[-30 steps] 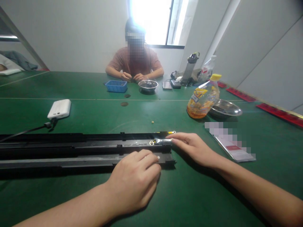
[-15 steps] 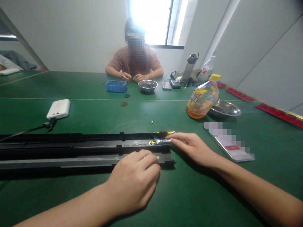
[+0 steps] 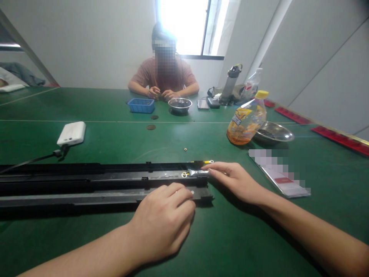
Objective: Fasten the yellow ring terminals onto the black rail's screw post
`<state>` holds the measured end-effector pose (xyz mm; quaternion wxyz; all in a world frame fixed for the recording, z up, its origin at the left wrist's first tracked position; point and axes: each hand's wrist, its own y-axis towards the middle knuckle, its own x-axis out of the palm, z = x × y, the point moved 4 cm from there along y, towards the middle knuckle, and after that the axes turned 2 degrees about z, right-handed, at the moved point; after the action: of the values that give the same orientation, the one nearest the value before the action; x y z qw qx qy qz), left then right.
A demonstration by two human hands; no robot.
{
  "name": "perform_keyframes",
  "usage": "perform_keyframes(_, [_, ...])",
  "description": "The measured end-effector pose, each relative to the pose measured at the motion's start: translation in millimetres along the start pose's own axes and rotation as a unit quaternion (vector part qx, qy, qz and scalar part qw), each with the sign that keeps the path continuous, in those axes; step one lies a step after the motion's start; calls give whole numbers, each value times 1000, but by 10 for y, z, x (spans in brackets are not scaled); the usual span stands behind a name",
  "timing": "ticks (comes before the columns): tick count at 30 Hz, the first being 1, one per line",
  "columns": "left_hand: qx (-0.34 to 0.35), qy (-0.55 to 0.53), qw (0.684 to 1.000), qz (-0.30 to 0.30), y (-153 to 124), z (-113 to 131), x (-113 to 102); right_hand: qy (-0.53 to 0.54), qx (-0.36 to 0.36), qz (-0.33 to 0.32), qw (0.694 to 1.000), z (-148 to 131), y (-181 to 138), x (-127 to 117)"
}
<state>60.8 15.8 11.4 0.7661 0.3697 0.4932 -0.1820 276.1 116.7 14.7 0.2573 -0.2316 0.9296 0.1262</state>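
Long black rails [image 3: 115, 177] lie side by side across the green table, their right ends close to my hands. My left hand [image 3: 165, 215] is closed over the nearest rail, fingers curled at its right end; the fingertips are mostly hidden. Between thumb and fingers, my right hand [image 3: 233, 177] pinches a small silver wrench [image 3: 198, 173]. The wrench lies along the middle rail, its head beside a brass-coloured nut [image 3: 184, 174] with a yellow wire end. Behind it, a yellow wire with a ring terminal [image 3: 211, 162] sticks out past the far rail.
A small brass ring [image 3: 185, 149] lies beyond the rails. A white power bank [image 3: 71, 133] with a black cable is at left. To the right are a phone [image 3: 279, 173], a drink bottle [image 3: 247, 121] and a metal bowl [image 3: 276, 132]. A person [image 3: 164, 77] sits opposite behind a blue basket [image 3: 141, 105].
Both my hands, the wrench and the rails stay practically where they were. Across the table, the other person's hand has lifted slightly.
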Motion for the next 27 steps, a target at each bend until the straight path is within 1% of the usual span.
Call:
perform_keyframes(8, [1,3,1000,0,-1,0,-1,1,-4,-8,1000,6,11,24])
perform_keyframes(14, [-2,3,1000,-6,3,-7,10,0,0,-4,1000,8,-1,18])
perform_keyframes(27, [0,6,1000,3,12,3,-2,4,-7,0,1000,-13,-2,24])
